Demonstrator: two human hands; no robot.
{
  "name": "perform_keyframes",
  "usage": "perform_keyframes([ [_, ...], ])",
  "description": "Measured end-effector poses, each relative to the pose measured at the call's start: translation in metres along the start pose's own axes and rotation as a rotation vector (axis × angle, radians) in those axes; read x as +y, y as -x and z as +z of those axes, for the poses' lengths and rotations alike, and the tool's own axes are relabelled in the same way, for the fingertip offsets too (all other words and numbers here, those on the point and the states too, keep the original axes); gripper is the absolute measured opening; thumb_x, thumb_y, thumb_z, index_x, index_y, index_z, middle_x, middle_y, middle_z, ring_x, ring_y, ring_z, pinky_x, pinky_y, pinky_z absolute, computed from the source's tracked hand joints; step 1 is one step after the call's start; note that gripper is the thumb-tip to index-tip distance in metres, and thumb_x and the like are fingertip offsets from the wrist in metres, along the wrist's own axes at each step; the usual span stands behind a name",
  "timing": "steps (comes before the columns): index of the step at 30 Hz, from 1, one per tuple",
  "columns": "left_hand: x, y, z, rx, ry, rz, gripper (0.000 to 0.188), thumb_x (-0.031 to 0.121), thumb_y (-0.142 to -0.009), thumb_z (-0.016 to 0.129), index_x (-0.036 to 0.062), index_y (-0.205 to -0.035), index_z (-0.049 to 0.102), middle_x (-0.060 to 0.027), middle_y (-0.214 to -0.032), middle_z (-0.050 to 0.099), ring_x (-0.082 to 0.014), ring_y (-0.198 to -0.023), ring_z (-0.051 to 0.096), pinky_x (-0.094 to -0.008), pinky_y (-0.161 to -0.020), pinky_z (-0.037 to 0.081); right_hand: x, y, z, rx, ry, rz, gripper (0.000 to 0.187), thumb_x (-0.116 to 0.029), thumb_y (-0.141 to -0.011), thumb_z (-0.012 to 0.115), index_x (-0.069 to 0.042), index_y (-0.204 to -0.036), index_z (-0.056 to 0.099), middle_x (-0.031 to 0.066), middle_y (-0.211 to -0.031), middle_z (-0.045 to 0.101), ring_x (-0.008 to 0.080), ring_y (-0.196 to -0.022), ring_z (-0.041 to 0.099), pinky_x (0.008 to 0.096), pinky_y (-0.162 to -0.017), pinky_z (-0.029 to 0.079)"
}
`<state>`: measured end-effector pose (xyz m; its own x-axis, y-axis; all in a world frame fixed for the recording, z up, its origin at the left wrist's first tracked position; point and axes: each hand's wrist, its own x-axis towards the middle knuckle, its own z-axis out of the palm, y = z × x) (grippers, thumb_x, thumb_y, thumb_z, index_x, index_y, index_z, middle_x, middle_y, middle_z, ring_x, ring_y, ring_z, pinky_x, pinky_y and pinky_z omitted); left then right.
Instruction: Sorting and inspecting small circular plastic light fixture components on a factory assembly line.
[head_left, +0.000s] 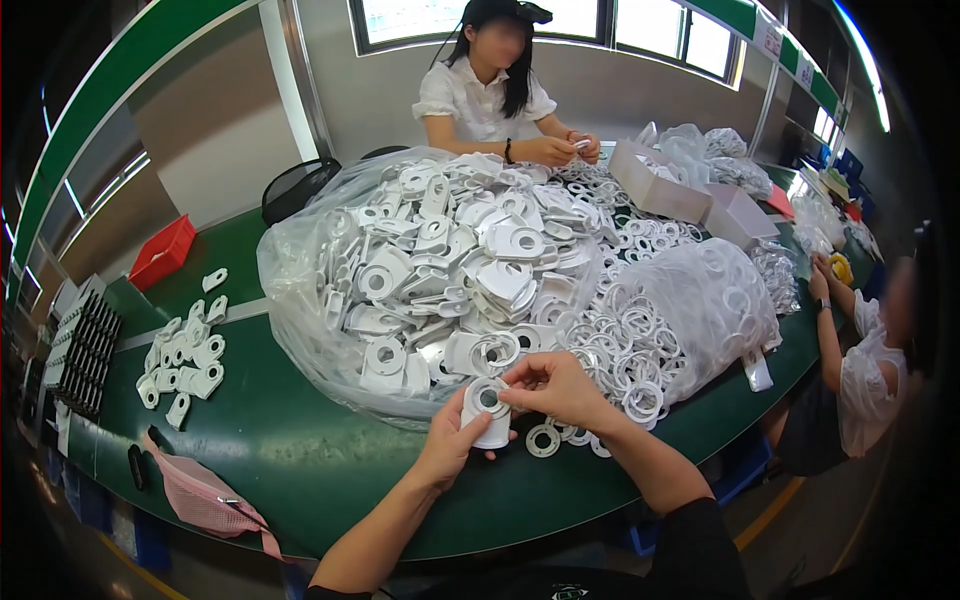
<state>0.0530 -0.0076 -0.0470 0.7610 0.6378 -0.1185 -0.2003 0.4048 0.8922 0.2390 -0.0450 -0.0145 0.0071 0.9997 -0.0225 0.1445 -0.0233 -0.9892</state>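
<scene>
Clearly, the white part [494, 432] looks smooth and flat, rounded on top about a ringed circular hole, straighter-sided below. Above the green desk [330, 470], toward its near edge, the left grip [450, 441] clasps it snugly; the right grip [560, 388] has fingertips nearly together by the hole, whatever they pinch I cannot tell.

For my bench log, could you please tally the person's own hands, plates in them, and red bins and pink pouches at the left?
Left hand and right hand: 2
Held white plate: 1
Red bin: 1
Pink pouch: 1
Total: 5
</scene>
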Motion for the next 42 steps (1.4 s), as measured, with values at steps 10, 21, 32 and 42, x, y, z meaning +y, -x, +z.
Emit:
perform_keyframes([
  [10, -0.002, 0.004, 0.01, 0.01, -0.3, 0.091, 0.045, 0.006, -0.086, 0.051, 0.0033, -0.128, 0.037, -0.0068, -0.1, 0.06, -0.0134, -0.077, 0.064, -0.0192, -0.049, 0.045, 0.011, -0.006, -0.001, -0.005, 0.215, -0.25, 0.014, -0.01, -0.084, 0.061, -0.001, -0.092, 0.066, 0.0031, -0.078, 0.061, 0.0071, -0.073, 0.054, 0.0218, -0.064, 0.043],
  [21, -0.005, 0.004, 0.01, 0.32, -0.841, 0.392, 0.021, 0.021, -0.09, 0.049, 0.0003, -0.087, 0.055, -0.0153, -0.06, 0.051, -0.0229, -0.049, 0.05, -0.0354, -0.048, 0.037, 0.009, -0.003, -0.002, -0.164, 0.152, -0.19, 0.013, -0.009, -0.084, 0.061, 0.001, -0.092, 0.062, 0.0017, -0.076, 0.059, 0.0065, -0.07, 0.053, 0.0206, -0.061, 0.042],
  [32, -0.014, -0.003, -0.001, 0.312, -0.673, 0.364, 0.025, 0.019, -0.093, 0.045, 0.0, -0.08, 0.055, -0.003, -0.064, 0.053, -0.0079, -0.06, 0.045, -0.0266, -0.053, 0.036, 0.012, -0.004, 0.013, 0.02, 0.314, -0.257, 0.014, -0.014, -0.088, 0.054, -0.001, -0.089, 0.059, 0.0032, -0.073, 0.056, 0.0089, -0.066, 0.051, 0.0246, -0.06, 0.042],
  [42, -0.022, 0.0, 0.002, 0.177, -0.406, 0.337, 0.021, 0.022, -0.093, 0.044, 0.004, -0.103, 0.046, -0.0051, -0.094, 0.054, -0.0107, -0.084, 0.052, -0.0249, -0.074, 0.042, 0.025, -0.006, 0.014, 0.111, 0.074, -0.263, 0.02, -0.017, -0.088, 0.056, 0.001, -0.093, 0.061, 0.0022, -0.085, 0.061, 0.0074, -0.082, 0.053, 0.0223, -0.072, 0.043],
])
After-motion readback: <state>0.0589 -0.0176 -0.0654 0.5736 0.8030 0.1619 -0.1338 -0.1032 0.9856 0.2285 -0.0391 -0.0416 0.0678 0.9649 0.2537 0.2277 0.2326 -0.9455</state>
